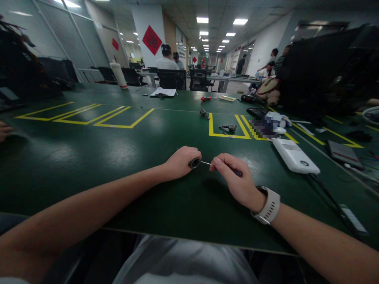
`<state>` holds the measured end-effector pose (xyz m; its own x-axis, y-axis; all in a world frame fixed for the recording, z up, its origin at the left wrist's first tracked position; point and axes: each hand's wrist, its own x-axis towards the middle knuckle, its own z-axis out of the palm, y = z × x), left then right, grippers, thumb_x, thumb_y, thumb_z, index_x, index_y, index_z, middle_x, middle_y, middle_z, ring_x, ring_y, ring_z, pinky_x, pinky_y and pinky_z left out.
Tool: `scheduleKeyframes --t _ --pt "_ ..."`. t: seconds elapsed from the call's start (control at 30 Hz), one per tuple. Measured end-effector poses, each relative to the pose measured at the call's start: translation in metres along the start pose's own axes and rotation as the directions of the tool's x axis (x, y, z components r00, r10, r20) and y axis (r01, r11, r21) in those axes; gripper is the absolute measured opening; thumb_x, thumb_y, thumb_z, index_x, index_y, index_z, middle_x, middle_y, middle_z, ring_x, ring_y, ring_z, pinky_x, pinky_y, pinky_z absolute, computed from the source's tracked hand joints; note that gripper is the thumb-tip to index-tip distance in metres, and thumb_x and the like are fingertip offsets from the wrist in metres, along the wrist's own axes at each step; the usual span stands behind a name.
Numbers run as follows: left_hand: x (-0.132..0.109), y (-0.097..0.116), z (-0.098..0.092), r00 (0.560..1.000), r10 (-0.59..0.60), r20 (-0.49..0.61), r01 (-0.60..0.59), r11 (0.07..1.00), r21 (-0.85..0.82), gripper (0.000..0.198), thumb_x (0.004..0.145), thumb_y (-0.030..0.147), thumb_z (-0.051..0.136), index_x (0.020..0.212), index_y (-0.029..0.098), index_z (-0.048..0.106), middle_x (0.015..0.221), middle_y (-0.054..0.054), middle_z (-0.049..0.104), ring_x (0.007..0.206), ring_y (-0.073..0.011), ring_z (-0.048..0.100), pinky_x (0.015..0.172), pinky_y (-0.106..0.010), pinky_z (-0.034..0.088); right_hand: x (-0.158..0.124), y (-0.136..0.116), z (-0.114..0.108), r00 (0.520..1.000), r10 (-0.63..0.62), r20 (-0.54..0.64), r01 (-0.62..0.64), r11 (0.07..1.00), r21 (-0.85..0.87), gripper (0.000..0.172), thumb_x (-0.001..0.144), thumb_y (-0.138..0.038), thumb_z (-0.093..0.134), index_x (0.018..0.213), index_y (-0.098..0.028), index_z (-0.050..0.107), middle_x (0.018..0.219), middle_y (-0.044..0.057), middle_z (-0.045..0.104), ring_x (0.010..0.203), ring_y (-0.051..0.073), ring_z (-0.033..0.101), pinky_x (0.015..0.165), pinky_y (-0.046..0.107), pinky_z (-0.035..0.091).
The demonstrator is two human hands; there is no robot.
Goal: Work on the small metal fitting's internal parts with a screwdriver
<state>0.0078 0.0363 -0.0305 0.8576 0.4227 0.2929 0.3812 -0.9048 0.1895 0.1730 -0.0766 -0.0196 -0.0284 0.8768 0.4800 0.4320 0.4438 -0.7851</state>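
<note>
My left hand (180, 162) is closed around a dark cylindrical part (194, 163), its round open end turned toward me. In my right hand (235, 179) is a screwdriver (238, 172) with a dark handle. Its thin metal shaft points left and reaches the edge of the cylindrical part; I cannot tell whether the tip touches it. Both hands are low over the green table (142, 205), close to its front edge. Beyond them, a dark metal part with a thin stem (229, 128) lies inside a yellow tape outline. A smaller dark part (203, 113) rests just outside that outline.
A white box-shaped device (296, 156) with a black cable lies to the right. Farther back are a red-and-black tool (206, 98), a clipboard with paper (164, 92) and a white cylinder (119, 75). Another person's hand (4, 131) shows at the left edge.
</note>
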Motion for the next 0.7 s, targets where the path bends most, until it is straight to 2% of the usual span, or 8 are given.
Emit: scheduleKeyframes --t 0.17,0.3,0.7 --pt "0.0000 -0.0013 -0.0031 0.998 0.060 0.028 -0.060 0.998 -0.002 0.010 0.076 0.008 0.047 0.074 0.015 0.054 0.069 0.000 0.054 0.068 -0.0138 0.051 0.067 -0.027 0.038 0.0017 -0.0006 0.0003 0.997 0.030 0.067 -0.033 0.999 0.032 0.024 0.089 -0.027 0.048 0.071 -0.017 0.061 0.070 0.001 0.060 0.067 0.013 0.055 0.064 0.027 0.041" --pt "0.0012 -0.0022 -0.0055 0.993 0.113 0.045 -0.112 0.994 -0.005 0.009 0.076 0.008 0.049 0.073 0.015 0.055 0.068 0.000 0.054 0.067 -0.0137 0.051 0.067 -0.027 0.038 0.0024 0.0009 -0.0008 0.997 0.055 0.063 -0.059 0.996 0.071 0.025 0.089 -0.028 0.048 0.071 -0.017 0.062 0.070 0.001 0.061 0.069 0.014 0.057 0.065 0.028 0.043" --pt "-0.0009 -0.0094 -0.0043 0.995 0.097 0.024 -0.097 0.995 -0.002 0.009 0.073 0.008 0.050 0.070 0.016 0.052 0.066 0.001 0.051 0.065 -0.0129 0.048 0.065 -0.026 0.037 0.0001 -0.0003 -0.0014 0.995 0.067 0.070 -0.071 0.996 0.061 0.027 0.088 -0.027 0.049 0.066 -0.017 0.061 0.065 0.000 0.059 0.063 0.013 0.055 0.061 0.026 0.042"
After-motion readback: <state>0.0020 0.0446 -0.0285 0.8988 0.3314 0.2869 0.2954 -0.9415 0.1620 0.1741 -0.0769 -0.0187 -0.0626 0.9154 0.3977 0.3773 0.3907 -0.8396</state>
